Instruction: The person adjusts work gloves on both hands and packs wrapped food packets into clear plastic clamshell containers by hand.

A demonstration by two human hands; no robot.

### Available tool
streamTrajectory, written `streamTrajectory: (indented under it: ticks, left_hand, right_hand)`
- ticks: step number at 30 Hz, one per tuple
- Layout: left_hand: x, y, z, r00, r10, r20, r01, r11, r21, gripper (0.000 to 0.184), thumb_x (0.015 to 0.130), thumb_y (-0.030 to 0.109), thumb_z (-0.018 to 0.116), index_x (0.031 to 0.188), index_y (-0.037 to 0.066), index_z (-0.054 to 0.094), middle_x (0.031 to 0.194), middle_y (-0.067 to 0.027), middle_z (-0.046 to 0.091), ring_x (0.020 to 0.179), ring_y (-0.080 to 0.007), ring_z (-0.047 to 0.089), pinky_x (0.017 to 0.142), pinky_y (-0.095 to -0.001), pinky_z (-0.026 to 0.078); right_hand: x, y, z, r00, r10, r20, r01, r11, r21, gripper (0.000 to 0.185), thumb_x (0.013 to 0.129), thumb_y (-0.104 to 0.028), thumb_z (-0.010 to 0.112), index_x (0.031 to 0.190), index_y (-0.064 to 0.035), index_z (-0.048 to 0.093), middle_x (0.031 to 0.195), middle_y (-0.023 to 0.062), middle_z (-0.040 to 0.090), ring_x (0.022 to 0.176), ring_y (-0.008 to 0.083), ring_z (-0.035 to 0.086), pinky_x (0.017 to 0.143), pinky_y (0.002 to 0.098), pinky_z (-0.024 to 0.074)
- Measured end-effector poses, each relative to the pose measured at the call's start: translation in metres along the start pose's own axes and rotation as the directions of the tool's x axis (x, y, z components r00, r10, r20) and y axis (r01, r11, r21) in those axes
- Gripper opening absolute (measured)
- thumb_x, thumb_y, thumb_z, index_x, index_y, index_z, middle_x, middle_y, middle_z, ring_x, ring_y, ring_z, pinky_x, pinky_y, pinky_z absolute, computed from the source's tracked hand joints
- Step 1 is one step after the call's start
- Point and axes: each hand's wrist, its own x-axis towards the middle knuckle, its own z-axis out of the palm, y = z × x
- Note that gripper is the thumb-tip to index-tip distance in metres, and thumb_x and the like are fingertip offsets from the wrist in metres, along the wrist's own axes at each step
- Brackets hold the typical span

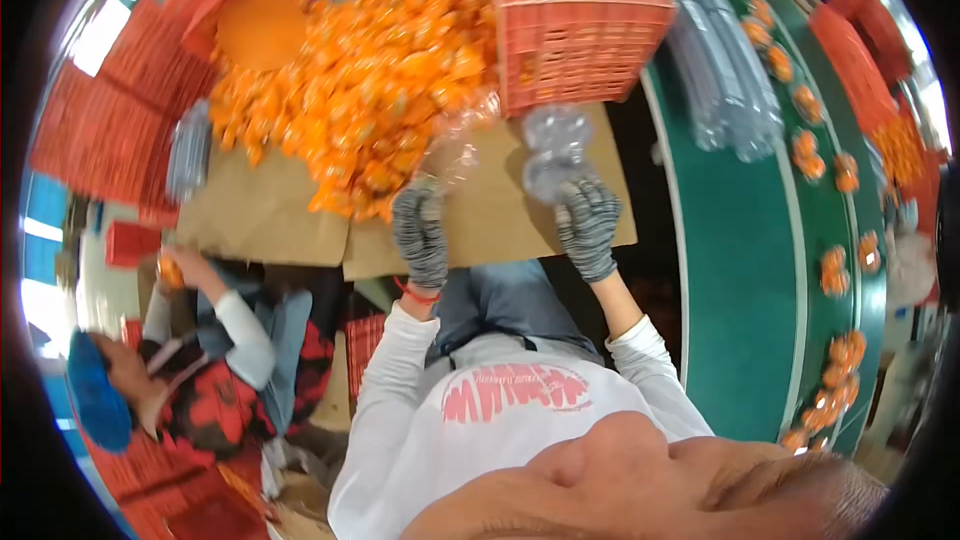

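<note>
Both of my hands wear grey striped knitted gloves. My left hand (421, 235) is closed on the near end of a clear plastic piece (452, 158), which lies against the right edge of a large heap of wrapped orange fruit (365, 70). My right hand (588, 228) pinches the near edge of a clear round-celled plastic container (556, 152) over the brown cardboard table top (500, 225). The container's cells look empty. A red crate (585, 30) stands just beyond it.
A green conveyor (735, 270) at the right carries packed fruit (835, 270) and stacks of clear containers (715, 60). Red crates (120, 110) rise at the left. A co-worker (190, 370) in a blue cap sits at the lower left, holding an orange item.
</note>
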Motion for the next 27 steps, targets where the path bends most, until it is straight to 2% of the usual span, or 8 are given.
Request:
streamTrajectory:
  ticks: [2,4,8,11,14,17,23,27]
  left_hand:
    - [-0.039,-0.034,-0.006,0.991,0.105,0.082,-0.120,0.971,0.206,0.018,0.086,0.016,0.058,0.098,0.003,0.059,0.096,-0.0107,0.060,0.091,-0.0270,0.057,0.083,-0.0358,0.045]
    - [-0.075,-0.058,-0.006,0.978,0.013,0.209,-0.052,0.983,0.179,0.023,0.085,0.015,0.058,0.104,0.003,0.057,0.103,-0.0129,0.058,0.099,-0.0299,0.053,0.089,-0.0390,0.042]
    - [-0.101,-0.070,-0.010,0.936,-0.014,0.352,-0.072,0.971,0.229,0.029,0.082,0.014,0.060,0.108,0.003,0.056,0.109,-0.0152,0.057,0.104,-0.0333,0.051,0.094,-0.0410,0.039]
    - [-0.081,-0.051,-0.022,0.946,0.015,0.323,-0.038,0.997,0.064,0.032,0.078,0.013,0.063,0.108,0.004,0.056,0.108,-0.0151,0.057,0.103,-0.0342,0.052,0.094,-0.0400,0.040]
    - [-0.075,-0.093,-0.028,0.977,0.111,0.181,-0.164,0.936,0.312,0.038,0.075,0.014,0.064,0.111,0.006,0.055,0.111,-0.0147,0.055,0.105,-0.0334,0.051,0.093,-0.0413,0.039]
    - [-0.029,-0.086,-0.040,0.973,-0.056,0.224,-0.110,0.738,0.666,0.047,0.072,0.020,0.064,0.116,0.009,0.053,0.114,-0.0144,0.053,0.106,-0.0326,0.049,0.091,-0.0435,0.040]
    - [-0.008,-0.126,-0.027,0.831,-0.352,0.432,-0.099,0.669,0.736,0.056,0.071,0.028,0.063,0.123,0.012,0.049,0.119,-0.0153,0.049,0.107,-0.0347,0.048,0.087,-0.0481,0.040]
    - [-0.012,-0.121,-0.033,0.834,-0.367,0.412,-0.056,0.687,0.725,0.060,0.066,0.029,0.068,0.117,0.005,0.047,0.110,-0.0195,0.051,0.101,-0.0357,0.049,0.085,-0.0462,0.041]
  right_hand:
    - [0.006,-0.021,0.002,0.999,-0.035,-0.035,0.039,0.991,0.127,0.032,0.076,-0.016,0.062,0.106,-0.0096,0.057,0.107,0.0114,0.055,0.103,0.0320,0.051,0.089,0.0453,0.0376]
    - [0.004,-0.040,0.009,0.995,-0.094,-0.020,0.096,0.962,0.256,0.033,0.076,-0.016,0.061,0.108,-0.0097,0.056,0.109,0.0108,0.055,0.106,0.0324,0.050,0.089,0.0437,0.0387]
    - [0.007,-0.077,0.046,0.945,-0.221,0.240,0.119,0.918,0.377,0.035,0.077,-0.020,0.061,0.110,-0.0105,0.057,0.119,0.0119,0.052,0.110,0.0342,0.048,0.093,0.0437,0.0376]
    - [0.004,-0.090,0.075,0.882,-0.256,0.396,0.190,0.962,0.197,0.036,0.079,-0.028,0.059,0.110,-0.0101,0.058,0.124,0.0113,0.049,0.116,0.0338,0.043,0.095,0.0460,0.0347]
    - [0.000,-0.089,0.103,0.841,-0.276,0.465,0.218,0.960,0.175,0.034,0.079,-0.032,0.057,0.105,-0.0104,0.061,0.126,0.0101,0.048,0.115,0.0328,0.042,0.093,0.0460,0.0342]
    - [0.005,-0.097,0.103,0.820,-0.300,0.487,0.254,0.954,0.162,0.032,0.079,-0.031,0.057,0.103,-0.0104,0.061,0.120,0.0091,0.052,0.110,0.0320,0.045,0.090,0.0458,0.0348]
    - [0.039,-0.119,0.122,0.877,-0.272,0.396,0.135,0.930,0.341,0.029,0.082,-0.026,0.057,0.104,-0.0083,0.061,0.104,0.0097,0.061,0.094,0.0287,0.057,0.083,0.0405,0.0426]
    - [0.075,-0.147,0.179,0.864,-0.280,0.419,0.090,0.904,0.419,0.034,0.083,-0.030,0.054,0.105,-0.0046,0.058,0.091,0.0119,0.062,0.085,0.0282,0.060,0.075,0.0375,0.0464]
